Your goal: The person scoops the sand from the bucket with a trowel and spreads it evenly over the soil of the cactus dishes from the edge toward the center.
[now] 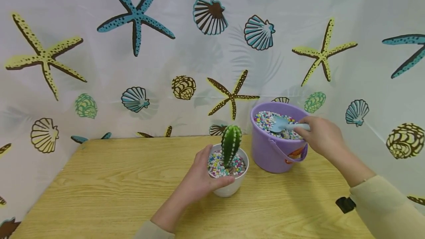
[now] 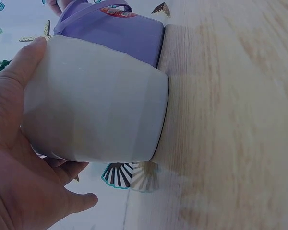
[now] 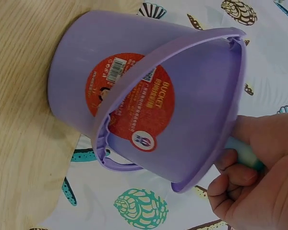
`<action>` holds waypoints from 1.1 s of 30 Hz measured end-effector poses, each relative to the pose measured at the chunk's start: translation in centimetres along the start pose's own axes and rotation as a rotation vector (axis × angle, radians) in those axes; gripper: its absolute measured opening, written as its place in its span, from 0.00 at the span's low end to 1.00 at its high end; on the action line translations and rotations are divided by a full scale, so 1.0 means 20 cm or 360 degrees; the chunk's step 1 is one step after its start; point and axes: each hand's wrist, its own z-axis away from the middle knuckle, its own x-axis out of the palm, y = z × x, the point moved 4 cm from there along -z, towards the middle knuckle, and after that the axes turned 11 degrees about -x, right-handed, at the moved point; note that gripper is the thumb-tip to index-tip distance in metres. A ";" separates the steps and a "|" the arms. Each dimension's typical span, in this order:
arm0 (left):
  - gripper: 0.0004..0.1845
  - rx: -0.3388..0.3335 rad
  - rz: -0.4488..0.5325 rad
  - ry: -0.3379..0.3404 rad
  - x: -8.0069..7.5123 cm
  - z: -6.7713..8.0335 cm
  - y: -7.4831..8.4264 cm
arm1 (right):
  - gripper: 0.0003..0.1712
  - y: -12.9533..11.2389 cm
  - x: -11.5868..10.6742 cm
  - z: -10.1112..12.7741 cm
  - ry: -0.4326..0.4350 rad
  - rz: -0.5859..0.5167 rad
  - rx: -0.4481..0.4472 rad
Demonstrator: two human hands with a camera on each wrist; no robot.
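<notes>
A white pot (image 1: 229, 187) stands on the table, holding a green cactus (image 1: 231, 145) set in small multicoloured pebbles. My left hand (image 1: 202, 180) grips the pot by its near left side, thumb along the rim; the left wrist view shows the pot's smooth wall (image 2: 96, 100) against the palm. My right hand (image 1: 320, 134) holds a light blue scoop (image 1: 280, 124) by its handle, over the rim of a purple bucket (image 1: 272, 154). The scoop's head lies on the pebbles (image 1: 265, 118) inside the bucket. In the right wrist view the bucket wall hides the scoop's head.
The wooden table (image 1: 116, 183) stretches left of the pot. A white curtain (image 1: 159, 58) with starfish and shells hangs behind it. The bucket stands right behind the pot, its handle (image 3: 120, 91) hanging down over a red label (image 3: 158, 115). A black strap (image 1: 345, 204) shows by the right sleeve.
</notes>
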 end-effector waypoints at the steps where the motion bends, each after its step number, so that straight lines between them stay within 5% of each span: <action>1: 0.73 0.0004 0.0004 0.0000 0.00 0.00 0.00 | 0.20 0.00 0.01 0.00 0.0011 0.0004 -0.0002; 33: 0.72 0.0045 0.0025 -0.0004 -0.01 0.01 0.01 | 0.26 -0.01 0.08 -0.01 0.0081 -0.0040 0.0053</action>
